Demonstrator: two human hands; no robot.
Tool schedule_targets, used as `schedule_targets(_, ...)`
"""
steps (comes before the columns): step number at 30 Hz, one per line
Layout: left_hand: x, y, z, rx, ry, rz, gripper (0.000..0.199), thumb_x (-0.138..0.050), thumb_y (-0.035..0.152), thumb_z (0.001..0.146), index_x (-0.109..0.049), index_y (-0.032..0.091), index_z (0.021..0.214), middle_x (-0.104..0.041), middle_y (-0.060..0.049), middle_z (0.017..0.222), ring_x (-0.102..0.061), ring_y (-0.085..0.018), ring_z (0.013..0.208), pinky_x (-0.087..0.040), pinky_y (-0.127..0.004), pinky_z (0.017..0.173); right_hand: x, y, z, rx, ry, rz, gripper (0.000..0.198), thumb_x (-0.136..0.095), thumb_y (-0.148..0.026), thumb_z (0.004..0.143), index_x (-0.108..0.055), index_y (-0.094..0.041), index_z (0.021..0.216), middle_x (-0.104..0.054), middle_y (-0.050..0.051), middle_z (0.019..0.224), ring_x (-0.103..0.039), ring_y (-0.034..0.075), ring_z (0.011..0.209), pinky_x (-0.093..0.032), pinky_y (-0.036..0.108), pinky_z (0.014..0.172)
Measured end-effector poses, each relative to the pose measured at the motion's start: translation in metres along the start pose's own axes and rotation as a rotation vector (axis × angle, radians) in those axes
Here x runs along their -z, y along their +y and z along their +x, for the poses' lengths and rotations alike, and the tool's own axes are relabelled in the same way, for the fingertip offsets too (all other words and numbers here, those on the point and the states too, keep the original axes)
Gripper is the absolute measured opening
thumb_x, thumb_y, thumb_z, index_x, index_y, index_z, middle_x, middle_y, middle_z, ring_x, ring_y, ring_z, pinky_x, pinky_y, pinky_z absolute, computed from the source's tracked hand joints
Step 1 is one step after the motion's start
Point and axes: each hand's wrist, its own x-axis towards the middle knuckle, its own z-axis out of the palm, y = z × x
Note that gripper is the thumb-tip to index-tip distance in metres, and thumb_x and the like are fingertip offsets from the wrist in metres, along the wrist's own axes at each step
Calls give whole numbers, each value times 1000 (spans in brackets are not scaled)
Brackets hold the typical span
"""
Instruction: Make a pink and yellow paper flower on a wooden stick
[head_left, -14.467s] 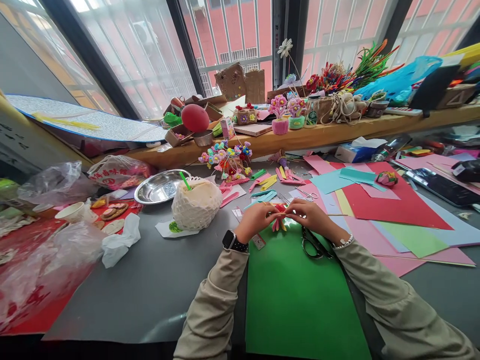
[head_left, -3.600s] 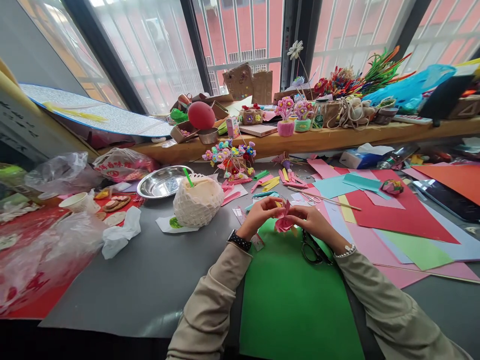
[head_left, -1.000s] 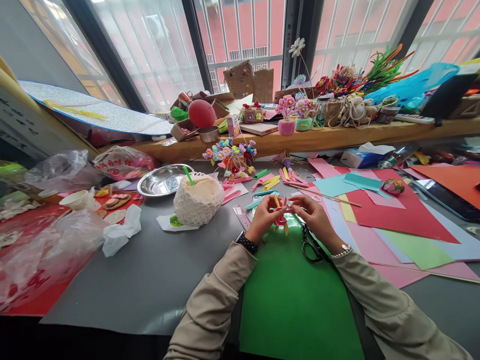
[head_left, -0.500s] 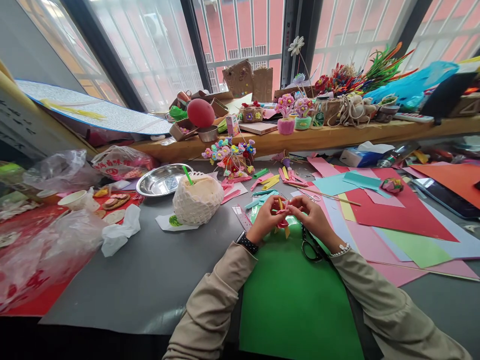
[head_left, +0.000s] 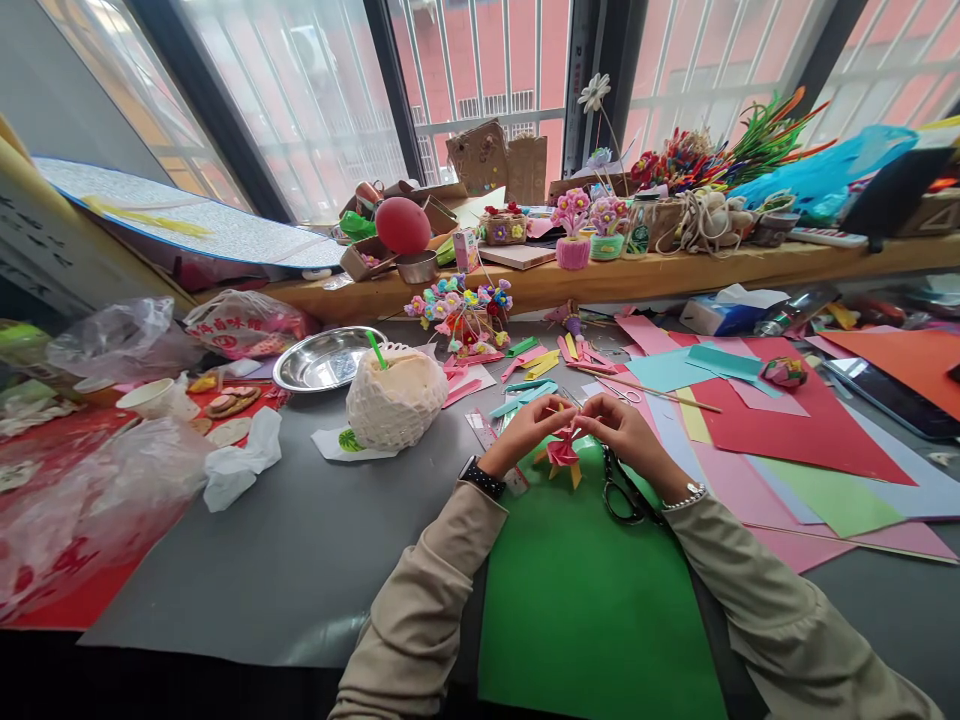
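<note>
A small pink and yellow folded-paper piece (head_left: 562, 452) is pinched between my two hands, just above the green sheet (head_left: 592, 600). My left hand (head_left: 531, 428) closes on its left side, thumb and fingertips together. On the other side my right hand (head_left: 619, 430) pinches its upper right part. The fingertips hide some of the folds. Black-handled scissors (head_left: 622, 495) lie under the right wrist on the green sheet. A clear ruler (head_left: 487, 430) sits beyond the left wrist. Strips of turquoise paper (head_left: 517, 398) and yellow paper (head_left: 541, 364) lie just past my hands.
Coloured paper sheets (head_left: 795, 420) and a thin wooden stick (head_left: 652, 388) spread to the right. A coconut in white netting (head_left: 396, 400) with a green straw, a steel plate (head_left: 281, 375) and plastic bags (head_left: 150, 480) are on the left. Crafts line the wooden sill (head_left: 525, 290).
My left hand has shifted slightly left and turned. More of the pink folded paper now shows below the fingertips. My right hand has barely moved.
</note>
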Motion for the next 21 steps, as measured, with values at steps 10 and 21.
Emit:
schedule_targets(10, 8, -2, -1, 4, -50, -41, 30, -66, 35, 62, -54, 13, 79, -55, -1, 75, -51, -9, 66, -39, -23, 61, 1, -3, -1, -11, -52, 24, 23, -62, -39, 69, -51, -19, 73, -56, 0, 72, -60, 15, 69, -49, 30, 64)
schedule_targets(21, 7, 1, -2, -99, -55, -26, 29, -65, 34, 65, -55, 12, 81, -55, -4, 83, -53, -12, 76, -43, -27, 70, 3, -7, -3, 91, 37, -58, 20, -62, -38, 69, -54, -20, 72, -58, 1, 73, -57, 15, 70, -47, 32, 67)
